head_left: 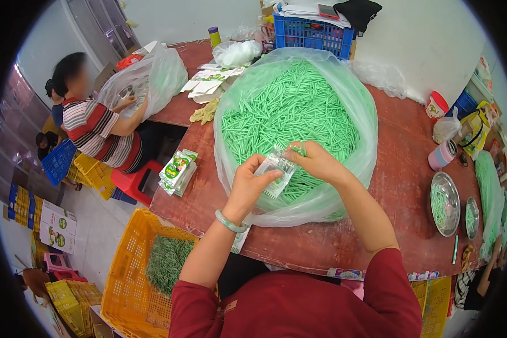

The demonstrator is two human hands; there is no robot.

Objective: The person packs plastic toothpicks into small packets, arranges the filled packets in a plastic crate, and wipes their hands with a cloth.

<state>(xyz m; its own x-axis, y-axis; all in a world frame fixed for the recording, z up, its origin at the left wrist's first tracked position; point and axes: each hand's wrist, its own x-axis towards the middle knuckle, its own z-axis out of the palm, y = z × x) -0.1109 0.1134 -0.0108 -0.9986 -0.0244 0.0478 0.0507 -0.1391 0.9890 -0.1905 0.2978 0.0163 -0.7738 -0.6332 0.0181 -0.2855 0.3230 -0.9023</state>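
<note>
A large clear plastic bag lies open on the red table, full of thin green sticks. Over its near part, my left hand grips a small clear packet between thumb and fingers. My right hand is closed at the packet's upper right edge, with a bit of green showing at its fingers; whether it holds sticks or only the packet's edge is too small to tell. Left of the bag, a stack of printed green-and-white packets lies at the table edge.
An orange crate with dark green sticks stands below left. Metal bowls and a pink cup are at the right. A blue crate is at the back. A person in a striped shirt works at another bag.
</note>
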